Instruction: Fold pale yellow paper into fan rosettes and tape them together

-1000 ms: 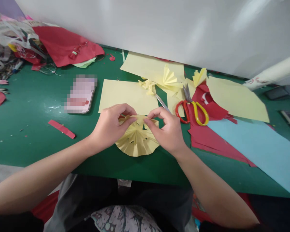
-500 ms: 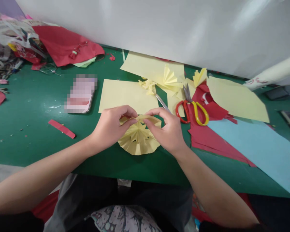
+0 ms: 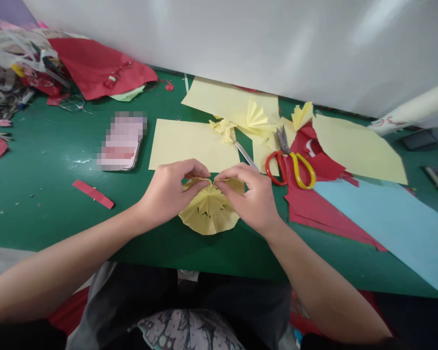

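A round yellow paper cut-out (image 3: 209, 222) with creases fanning from its middle and small cut slits lies in front of me. Its far edge is pinched between the thumb and fingers of my left hand (image 3: 175, 187). Close beside, my right hand (image 3: 250, 192) pinches the same edge, the two sets of fingertips nearly touching. My fingers hide part of that edge. Just beyond are a flat yellow sheet (image 3: 190, 143) and a metal blade-like tool (image 3: 246, 156), partly covered by yellow scraps (image 3: 224, 129).
Scissors (image 3: 300, 170) with one red and one yellow handle lie on red paper (image 3: 314, 214), right of my hands. Blue paper (image 3: 390, 218) extends to the table edge. A phone (image 3: 122, 141) and a red strip (image 3: 93, 194) lie left. A white wall (image 3: 241, 43) rises behind.
My fingertips have come closer together, bringing the pinched far edge of the cut-out inward. Its opening near my fingers has closed up; the other things stay in place.
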Demonstrator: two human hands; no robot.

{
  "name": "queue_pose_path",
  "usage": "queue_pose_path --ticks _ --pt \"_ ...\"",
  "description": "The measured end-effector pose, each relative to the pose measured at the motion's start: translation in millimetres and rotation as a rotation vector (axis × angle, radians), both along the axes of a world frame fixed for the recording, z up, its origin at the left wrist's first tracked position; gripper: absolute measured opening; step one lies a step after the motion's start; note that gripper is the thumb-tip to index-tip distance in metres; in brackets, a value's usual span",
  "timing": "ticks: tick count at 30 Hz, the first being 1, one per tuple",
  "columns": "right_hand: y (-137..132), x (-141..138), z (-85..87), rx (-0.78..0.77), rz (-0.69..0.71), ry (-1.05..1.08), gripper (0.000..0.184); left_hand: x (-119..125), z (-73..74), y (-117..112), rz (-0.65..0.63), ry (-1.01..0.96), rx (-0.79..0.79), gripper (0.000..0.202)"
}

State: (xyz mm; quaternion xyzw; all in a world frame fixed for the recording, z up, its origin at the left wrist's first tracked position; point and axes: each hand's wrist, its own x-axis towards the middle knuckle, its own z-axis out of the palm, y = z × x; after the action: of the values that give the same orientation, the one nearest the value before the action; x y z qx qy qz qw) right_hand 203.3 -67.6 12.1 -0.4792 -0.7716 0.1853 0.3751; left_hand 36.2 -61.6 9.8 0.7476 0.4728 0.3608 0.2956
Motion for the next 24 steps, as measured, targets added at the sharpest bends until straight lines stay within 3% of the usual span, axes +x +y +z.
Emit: queue_pose_path --ticks 13,24 --pt "-4.4 -4.9 -0.1 0.081 -0.053 -0.045 0.010 0.8 -0.8 -2.3 0.045 -0.079 -0.134 0.008" --pt "-3.7 -3.8 -1.3 0.017 -0.064 -0.030 0.005 -0.1 -0.6 -2.9 0.049 -0.018 -0.042 0.008"
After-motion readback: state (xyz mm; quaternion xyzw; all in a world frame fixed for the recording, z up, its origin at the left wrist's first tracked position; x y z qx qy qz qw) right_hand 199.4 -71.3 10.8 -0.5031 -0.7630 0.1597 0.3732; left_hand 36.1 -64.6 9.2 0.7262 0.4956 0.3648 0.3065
